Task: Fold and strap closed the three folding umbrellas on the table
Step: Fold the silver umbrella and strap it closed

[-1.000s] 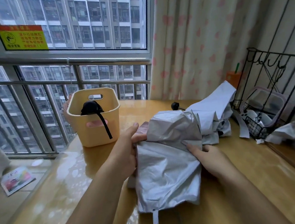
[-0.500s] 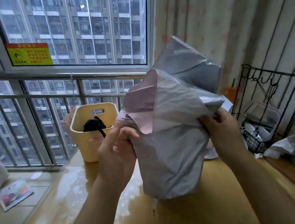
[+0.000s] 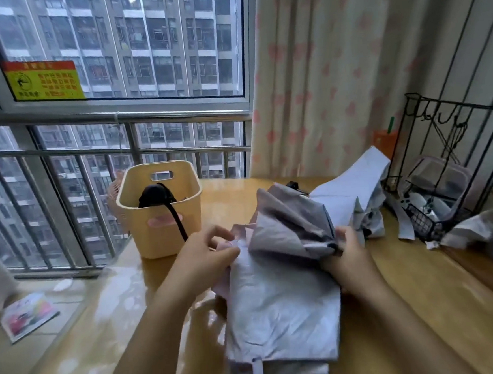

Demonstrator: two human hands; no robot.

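Nearest the camera, the grey umbrella [image 3: 281, 311] lies lengthwise on the wooden table [image 3: 426, 314]. Its lower half is pressed into flat layers, and its strap [image 3: 258, 373] hangs loose off the near end, not wrapped round anything. Further up, the cloth is bunched and stands in untidy folds.

The two hands are apart, one on each side of that bunched part. The left hand [image 3: 206, 256] pinches a pale pink edge of the cloth between thumb and fingertips. The right hand [image 3: 348, 255] has its fingers curled round the folds on the other side, close to a dark rib tip.

Just behind, a white umbrella [image 3: 354, 187] sprawls on the table with its cloth loose and crumpled, plainly not folded. To the left and further back stands a yellow basket [image 3: 160, 229], holding a black thing [image 3: 154, 194] with a black cord trailing over the front. It may be the third umbrella, already put away, but that cannot be told for sure. At the right edge a wire rack [image 3: 445, 177] holds boxes, and beyond everything are the curtain [image 3: 348, 75] and the window [image 3: 125, 43].

By my reckoning, the job is about a third done at best. The grey umbrella needs its pleats gathered, rolled and strapped, and the white one has not been started.
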